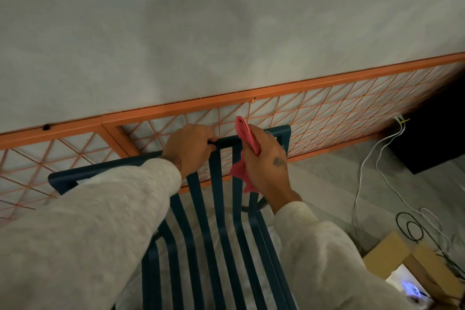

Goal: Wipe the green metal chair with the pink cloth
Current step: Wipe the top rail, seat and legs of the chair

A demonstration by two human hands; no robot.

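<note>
- Green-painted metal fills the lower half of the head view: the slatted green metal chair (105, 167) is seen from above, its backrest set close to an orange wire-mesh panel (251, 103) at the foot of a grey plastered wall (226, 20).
- The backrest's top rail is clasped near its middle by the left hand (190, 147), fingers curled over the bar. This is judged to brace the chair against the push of wiping.
- The crumpled pink cloth (247, 137) is clenched in the right hand (266, 166). A wad stands above the fist and a tail hangs below.
- The cloth is laid against the top rail near the backrest's right corner, just beside the left hand.
- The bunching is judged to focus pressure on the narrow rail.
- Whether the slats below have been wiped cannot be told.
- White and black cables (364, 163) and a cardboard box (392, 246) are seen on the floor off the chair's right side, well apart from both hands.
</note>
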